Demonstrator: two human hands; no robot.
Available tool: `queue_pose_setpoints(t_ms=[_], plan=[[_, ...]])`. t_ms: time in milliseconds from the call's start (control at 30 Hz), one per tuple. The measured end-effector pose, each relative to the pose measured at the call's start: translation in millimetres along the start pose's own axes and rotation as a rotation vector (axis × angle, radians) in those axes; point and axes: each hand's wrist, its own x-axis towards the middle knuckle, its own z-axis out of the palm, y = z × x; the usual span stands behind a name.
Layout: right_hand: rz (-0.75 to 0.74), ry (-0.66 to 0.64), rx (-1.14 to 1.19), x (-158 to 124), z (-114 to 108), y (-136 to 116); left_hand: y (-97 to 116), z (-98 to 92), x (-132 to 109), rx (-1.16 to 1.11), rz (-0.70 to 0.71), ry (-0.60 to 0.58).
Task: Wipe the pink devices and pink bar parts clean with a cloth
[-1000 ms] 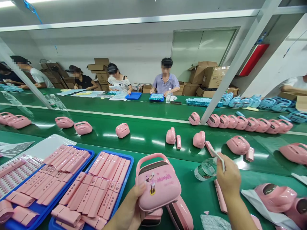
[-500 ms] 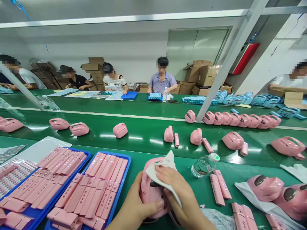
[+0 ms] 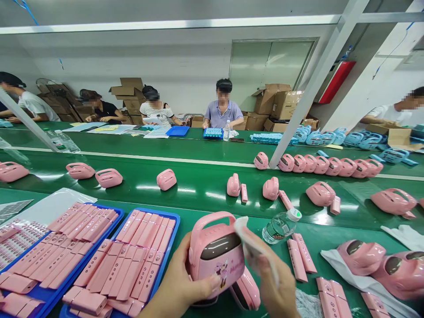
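Note:
Tilted toward me in the middle is a pink speaker-like case with a handle, a dark glossy window and a printed cartoon figure. My left hand grips it from the left, thumb across the front. In my right hand is a white wiping cloth, pinched just right of the case and near its edge. A second pink piece with a dark panel lies on the table below, partly hidden by the case and my right hand.
Blue trays of pink bars stand at left. A water bottle, loose pink bars and more pink cases on white cloth lie at right. Pink cases line the green belt. Several people sit opposite, one in a purple shirt.
My right hand has moved the cloth off the case's front to the right. The case has turned, so its window, print and handle now show.

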Motion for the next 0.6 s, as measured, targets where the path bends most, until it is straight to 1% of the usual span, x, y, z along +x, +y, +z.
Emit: queue_pose_setpoints(t_ms=[33, 67, 100, 133, 200, 233, 333, 400, 467, 500, 533, 600], plan=[[0.218, 0.104, 0.079, -0.4, -2.1, 2.4, 2.5, -1.1, -2.7, -0.001, -0.001, -0.020], [0.389, 0.171, 0.149, 1.3, -3.1, 1.8, 4.2, -1.5, -4.6, -0.002, -0.001, -0.040], [0.496, 0.183, 0.203, 4.9, -3.1, -1.5, 5.2, -1.3, -5.6, 0.004, 0.002, -0.048], [0.533, 0.143, 0.238, 10.3, -2.2, -7.2, 5.5, -0.4, -6.1, 0.018, 0.004, -0.048], [0.480, 0.022, 0.240, 23.6, 2.1, -22.9, 4.9, 3.2, -5.9, 0.087, -0.004, -0.036], [0.413, -0.022, 0.194, 29.8, 5.3, -31.3, 4.4, 5.4, -5.6, 0.163, -0.001, -0.022], [0.139, -0.096, -0.030, 40.4, 19.3, -52.4, 2.6, 10.6, -4.1, 0.538, 0.060, -0.013], [0.032, -0.129, -0.105, 41.5, 30.1, -60.3, 1.9, 11.4, -2.4, 0.758, 0.102, -0.045], [-0.031, -0.164, -0.116, 42.6, 37.6, -61.2, 2.2, 10.2, -0.3, 0.861, 0.116, -0.077], [-0.042, -0.168, -0.103, 44.5, 38.9, -58.6, 2.6, 9.0, 0.8, 0.886, 0.118, -0.074], [-0.036, -0.158, -0.077, 47.5, 38.2, -53.8, 3.0, 7.6, 1.7, 0.893, 0.115, -0.057], [0.024, -0.069, -0.015, 56.2, 31.9, -38.8, 2.5, 4.3, 3.6, 0.809, 0.085, 0.000]])
